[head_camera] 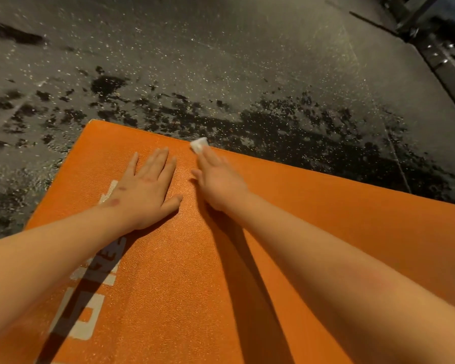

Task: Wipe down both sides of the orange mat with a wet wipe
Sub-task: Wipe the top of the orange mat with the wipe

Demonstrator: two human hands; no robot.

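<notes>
The orange mat was pinned by the left grip, fingers spread flat, apparently so the wet wipe could be pushed under the right grip's straight fingertips.

Gym: speckled rubber floor, steel rack

Dark speckled floor with wet patches; metal frame at right.
</notes>
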